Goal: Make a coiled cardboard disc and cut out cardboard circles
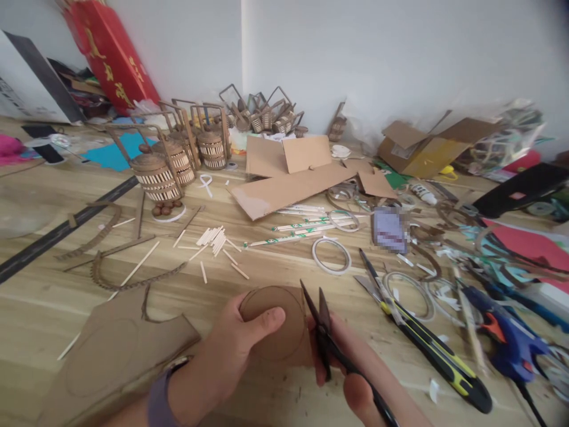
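My left hand [249,335] grips a piece of brown cardboard [287,332] with a circle drawn on it, thumb flat on top. In my right hand [351,356] is a pair of black scissors [326,332], blades parted and pointing away from me beside the cardboard's right edge. Whether the blades touch the cardboard I cannot tell. Left of my left hand lies a larger cardboard sheet [115,350] with another drawn circle and a cut-out notch. A yellow and black utility knife [427,338] rests to the right of the scissors.
Several small lidded baskets [155,172] with tall handles stand at the back left. Short wooden sticks [213,240] and tape rolls [331,255] lie ahead. A blue glue gun [507,332] is at the right. Cardboard pieces [288,184] and an open box [422,154] sit farther back.
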`<state>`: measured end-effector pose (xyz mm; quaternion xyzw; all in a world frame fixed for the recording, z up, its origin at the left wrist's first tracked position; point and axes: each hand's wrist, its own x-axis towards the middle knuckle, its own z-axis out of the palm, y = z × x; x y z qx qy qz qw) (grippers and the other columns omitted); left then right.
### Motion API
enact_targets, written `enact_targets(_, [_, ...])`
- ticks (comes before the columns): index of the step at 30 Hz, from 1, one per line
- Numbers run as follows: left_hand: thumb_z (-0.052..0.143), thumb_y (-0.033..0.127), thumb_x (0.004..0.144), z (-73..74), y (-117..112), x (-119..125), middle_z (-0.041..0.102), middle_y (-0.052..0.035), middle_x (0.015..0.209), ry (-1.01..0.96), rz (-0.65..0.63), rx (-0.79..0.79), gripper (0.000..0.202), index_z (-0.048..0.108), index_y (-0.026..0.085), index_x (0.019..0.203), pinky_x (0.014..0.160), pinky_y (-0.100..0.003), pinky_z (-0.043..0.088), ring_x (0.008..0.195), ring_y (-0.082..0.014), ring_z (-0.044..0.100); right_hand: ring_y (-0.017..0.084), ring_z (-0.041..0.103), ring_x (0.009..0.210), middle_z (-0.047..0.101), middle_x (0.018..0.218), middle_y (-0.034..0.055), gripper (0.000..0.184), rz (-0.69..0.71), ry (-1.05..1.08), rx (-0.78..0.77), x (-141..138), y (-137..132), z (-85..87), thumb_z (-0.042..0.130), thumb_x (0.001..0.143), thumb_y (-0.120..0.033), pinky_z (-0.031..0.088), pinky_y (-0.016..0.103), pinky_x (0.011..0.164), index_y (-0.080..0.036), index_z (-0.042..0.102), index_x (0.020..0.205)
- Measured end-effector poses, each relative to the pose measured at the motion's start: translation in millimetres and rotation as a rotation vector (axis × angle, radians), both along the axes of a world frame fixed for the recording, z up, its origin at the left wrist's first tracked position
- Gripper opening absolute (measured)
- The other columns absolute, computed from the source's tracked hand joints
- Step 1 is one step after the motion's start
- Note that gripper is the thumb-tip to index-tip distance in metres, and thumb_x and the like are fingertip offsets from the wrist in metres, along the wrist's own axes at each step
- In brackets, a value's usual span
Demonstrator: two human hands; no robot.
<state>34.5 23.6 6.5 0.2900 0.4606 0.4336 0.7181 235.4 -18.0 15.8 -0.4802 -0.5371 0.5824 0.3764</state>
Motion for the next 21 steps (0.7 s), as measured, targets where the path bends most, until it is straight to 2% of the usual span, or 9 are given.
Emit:
enact_targets(1, [0.09,0.045,0.06,0.2,-1,0,0.082,-0.0059,0.092,0.005,0.001,-0.003,0.048,0.077,0.018,0.097,0.078,-0.032,0.056,0.092,-0.0285,0.074,0.023,0.059,0.071,0.063,0.077,0.0054,0.079,0.021,-0.009,0.007,0,0,-5.9,0.057,0.073,-0.085,0.052,0.035,0.07,-0.021,0.065,0.119])
enact_targets(4, [0.089,0.051,0.061,1.4,-4,0,0.082,-0.0069,0.092,0.053,-0.005,-0.007,0.052,0.077,0.017,0.099,0.076,-0.033,0.057,0.095,-0.031,0.074,0.018,0.05,0.055,0.057,0.066,0.0016,0.095,0.093,-0.008,0.02,-2,4,-28.2,0.048,0.059,-0.098,0.047,0.031,0.054,-0.019,0.067,0.108])
enact_targets(7, [0.088,0.053,0.062,3.1,-5,-1,0.082,-0.0068,0.088,0.077,-0.013,-0.01,0.054,0.076,0.017,0.1,0.074,-0.034,0.058,0.092,-0.0314,0.075,0.017,0.052,0.058,0.059,0.073,0.003,0.094,0.119,-0.029,0.019,-4,6,-39.7,0.048,0.061,-0.098,0.045,0.029,0.053,-0.019,0.066,0.108])
enact_targets(13, [0.087,0.05,0.064,4.3,-5,0,0.081,-0.004,0.081,0.058,-0.003,-0.006,0.046,0.076,0.018,0.096,0.07,-0.031,0.058,0.083,-0.0268,0.075,0.019,0.058,0.063,0.064,0.076,0.0047,0.074,0.18,-0.076,-0.018,-3,3,-25.3,0.047,0.079,-0.086,0.048,0.028,0.056,-0.019,0.066,0.105])
enact_targets(17, [0.088,0.047,0.064,3.5,-5,0,0.08,-0.0025,0.08,0.064,0.012,0.008,0.042,0.076,0.019,0.092,0.07,-0.029,0.057,0.079,-0.0238,0.074,0.019,0.057,0.064,0.065,0.078,0.006,0.078,0.201,-0.107,0.047,-2,3,-17.9,0.043,0.076,-0.091,0.047,0.028,0.057,-0.019,0.067,0.096])
enact_targets(21, [0.088,0.047,0.065,4.2,-5,0,0.08,-0.0014,0.08,0.057,0.003,0.028,0.039,0.076,0.02,0.09,0.069,-0.027,0.057,0.078,-0.0218,0.074,0.017,0.054,0.061,0.063,0.076,0.0045,0.083,0.213,-0.108,0.075,-3,3,-17.5,0.036,0.074,-0.094,0.045,0.026,0.053,-0.02,0.066,0.099])
